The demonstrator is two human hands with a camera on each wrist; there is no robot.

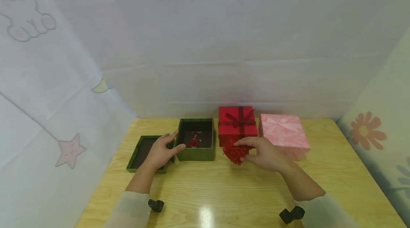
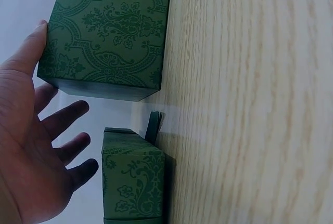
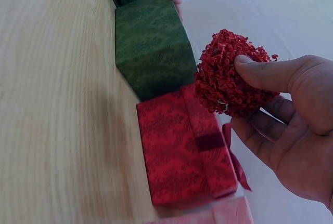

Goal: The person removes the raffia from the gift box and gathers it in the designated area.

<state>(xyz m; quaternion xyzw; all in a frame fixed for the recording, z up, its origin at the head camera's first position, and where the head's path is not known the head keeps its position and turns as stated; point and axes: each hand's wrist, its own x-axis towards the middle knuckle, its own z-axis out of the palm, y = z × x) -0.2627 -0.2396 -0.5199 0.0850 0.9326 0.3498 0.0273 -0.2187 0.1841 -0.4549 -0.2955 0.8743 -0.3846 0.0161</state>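
My right hand (image 1: 269,154) pinches a clump of crinkled red shredded paper (image 3: 223,73) between thumb and fingers. It holds the clump above the table, in front of a red gift box (image 1: 229,113) with a dark ribbon bow. An uncovered green gift box (image 1: 196,154) stands to the left, with a few red and pale shreds (image 1: 194,140) on its dark bottom. Along that box's left side my left hand (image 1: 160,152) lies with fingers spread, the thumb and a finger touching its edge. Beside it lies the green lid (image 1: 144,151), inside facing up, partly covered by the hand.
A pink gift box (image 1: 285,131) with a bow stands right of the red one. Everything sits on a light wooden table (image 1: 192,192). A white fabric wall (image 1: 198,42) rises behind, and printed cloth hangs on both sides.
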